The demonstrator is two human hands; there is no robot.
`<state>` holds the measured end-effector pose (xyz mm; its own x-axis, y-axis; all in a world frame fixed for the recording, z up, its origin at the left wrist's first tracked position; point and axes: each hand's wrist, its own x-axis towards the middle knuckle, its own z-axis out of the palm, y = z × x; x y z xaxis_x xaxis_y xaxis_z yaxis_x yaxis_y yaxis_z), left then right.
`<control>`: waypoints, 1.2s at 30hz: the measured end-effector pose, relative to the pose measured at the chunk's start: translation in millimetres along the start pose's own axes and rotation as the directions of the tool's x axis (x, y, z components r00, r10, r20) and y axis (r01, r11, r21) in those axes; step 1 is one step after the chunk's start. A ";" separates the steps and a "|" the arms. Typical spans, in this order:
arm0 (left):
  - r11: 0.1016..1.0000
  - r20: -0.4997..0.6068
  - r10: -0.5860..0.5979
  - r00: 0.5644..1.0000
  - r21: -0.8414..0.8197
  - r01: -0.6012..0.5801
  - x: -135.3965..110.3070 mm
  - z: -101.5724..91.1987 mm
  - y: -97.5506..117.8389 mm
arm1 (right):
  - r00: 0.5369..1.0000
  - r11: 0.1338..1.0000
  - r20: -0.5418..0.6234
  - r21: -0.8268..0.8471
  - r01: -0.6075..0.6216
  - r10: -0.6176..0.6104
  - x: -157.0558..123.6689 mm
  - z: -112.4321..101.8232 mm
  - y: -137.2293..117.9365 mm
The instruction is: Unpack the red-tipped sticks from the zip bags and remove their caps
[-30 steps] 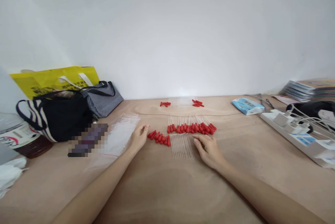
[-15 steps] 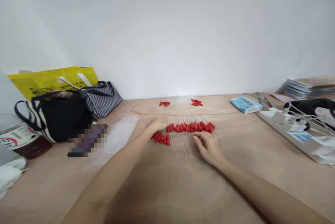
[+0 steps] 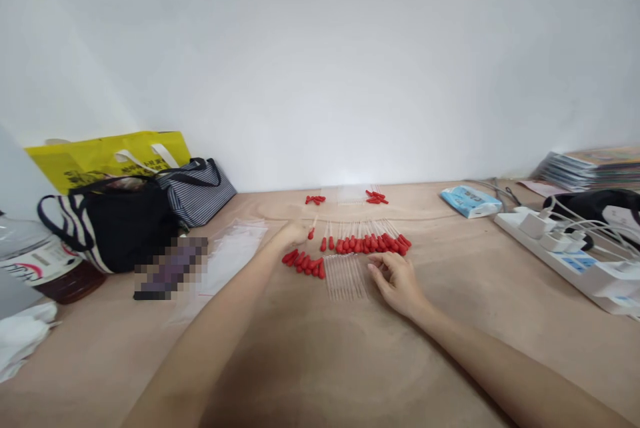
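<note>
My left hand (image 3: 296, 232), smeared by motion, hovers just left of a single glass dropper (image 3: 311, 235) with a red rubber bulb. Whether the fingers touch it is unclear. To the right lies a row of similar droppers (image 3: 370, 243), bulbs towards me. Loose red bulbs (image 3: 304, 263) are bunched below the left hand. Bare glass tubes (image 3: 346, 278) lie side by side in the middle. At their right edge rests my right hand (image 3: 396, 279), fingers loosely curved and thumb apart from the index finger, with nothing visible between them.
Small groups of red-bulbed pieces (image 3: 376, 197) and a clear sheet (image 3: 351, 195) lie by the wall. Clear plastic bags (image 3: 233, 255), a pixelated object (image 3: 173, 268), bags (image 3: 130, 221) and a bottle (image 3: 45, 258) stand left. A blue packet (image 3: 470, 201) and power strip (image 3: 565, 255) lie right.
My left hand has drawn back to the left, and a single dropper now shows apart from the row's left end. My right hand has stayed almost still.
</note>
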<state>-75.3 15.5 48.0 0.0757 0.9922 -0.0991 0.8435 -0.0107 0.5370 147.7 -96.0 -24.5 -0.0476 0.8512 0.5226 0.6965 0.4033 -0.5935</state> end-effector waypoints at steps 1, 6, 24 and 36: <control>1.000 -0.023 0.013 1.000 0.010 -0.013 -4.7 -7.2 -0.9 | 1.000 1.000 -0.005 0.002 0.010 -0.010 -0.1 0.8 0.5; 0.986 -0.056 0.152 0.987 0.077 -0.147 -49.7 -20.6 0.9 | 0.992 0.996 -0.100 0.011 0.083 -0.082 -0.7 1.5 0.8; 0.473 -0.227 0.877 0.424 0.563 -0.677 -117.2 60.6 -7.3 | 0.814 0.796 0.026 -0.195 0.573 -0.580 -6.9 -5.5 -14.9; 0.507 -0.330 0.852 0.407 0.327 -0.797 -116.3 69.1 -13.7 | 0.785 0.772 0.044 -0.154 0.616 -0.618 -12.2 -8.0 -18.8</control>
<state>-58.9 -108.4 -5.7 0.5735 0.4353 0.6940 0.5413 -0.8372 0.0779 140.8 -116.7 -14.9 -0.4995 0.4340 0.7498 0.6188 0.7844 -0.0418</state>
